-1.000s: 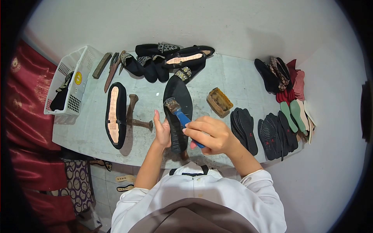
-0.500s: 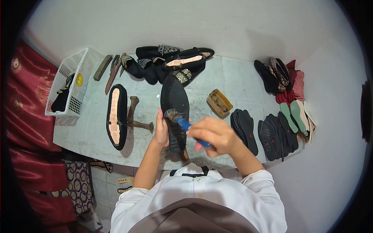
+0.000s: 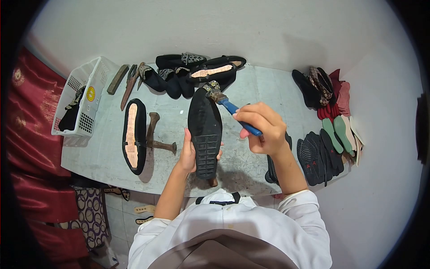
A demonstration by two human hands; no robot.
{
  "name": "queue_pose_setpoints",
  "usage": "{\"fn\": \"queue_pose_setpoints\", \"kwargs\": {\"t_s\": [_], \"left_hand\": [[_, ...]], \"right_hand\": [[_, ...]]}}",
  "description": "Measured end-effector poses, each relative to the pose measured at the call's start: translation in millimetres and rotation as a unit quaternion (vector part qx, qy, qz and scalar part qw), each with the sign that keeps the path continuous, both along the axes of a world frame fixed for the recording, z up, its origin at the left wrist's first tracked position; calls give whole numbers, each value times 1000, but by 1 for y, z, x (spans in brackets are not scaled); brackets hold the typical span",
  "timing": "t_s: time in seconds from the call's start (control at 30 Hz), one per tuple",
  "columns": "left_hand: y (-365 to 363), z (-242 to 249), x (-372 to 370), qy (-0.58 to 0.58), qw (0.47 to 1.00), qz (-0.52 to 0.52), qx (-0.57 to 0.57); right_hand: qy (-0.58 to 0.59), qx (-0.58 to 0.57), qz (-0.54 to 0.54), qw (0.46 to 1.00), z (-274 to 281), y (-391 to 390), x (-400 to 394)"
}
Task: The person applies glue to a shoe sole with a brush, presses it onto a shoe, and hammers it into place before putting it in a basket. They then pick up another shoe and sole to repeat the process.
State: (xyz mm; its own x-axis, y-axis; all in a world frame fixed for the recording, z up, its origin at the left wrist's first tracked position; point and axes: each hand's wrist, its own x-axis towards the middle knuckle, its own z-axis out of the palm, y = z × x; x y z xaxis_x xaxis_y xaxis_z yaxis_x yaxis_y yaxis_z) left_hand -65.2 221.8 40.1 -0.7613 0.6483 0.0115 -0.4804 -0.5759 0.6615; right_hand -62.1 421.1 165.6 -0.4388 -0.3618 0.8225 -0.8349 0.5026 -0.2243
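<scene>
A black shoe sole, its heel half marked with a block tread, is in my left hand. The thumb lies along the left edge and fingertips show at the right edge. My right hand is closed round the blue handle of a paintbrush. The brush's bristles are at the upper right of the sole's toe end. A brown, worn piece pokes out below the heel. To the left, a black shoe lies bottom up with a pale strip along it, beside a rusty metal shoe anvil.
Several black shoes lie along the back wall. Pincers and a wooden block are beside a white basket. Black soles, green insoles and another shoe group occupy the right side.
My right hand has moved the brush up and right, from the sole's middle to its toe end. It now covers the yellowish tray. The sole has shifted slightly, showing its tread.
</scene>
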Motion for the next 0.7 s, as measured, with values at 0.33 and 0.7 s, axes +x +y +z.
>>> {"fn": "queue_pose_setpoints", "kwargs": {"t_s": [0.33, 0.7], "left_hand": [[-2, -1, 1, -9, 1000, -8, 7], [-5, -11, 0, -29, 999, -1, 16]], "right_hand": [[4, 7, 41, 999, -2, 1, -7], [-17, -38, 23, 999, -7, 4, -11]]}}
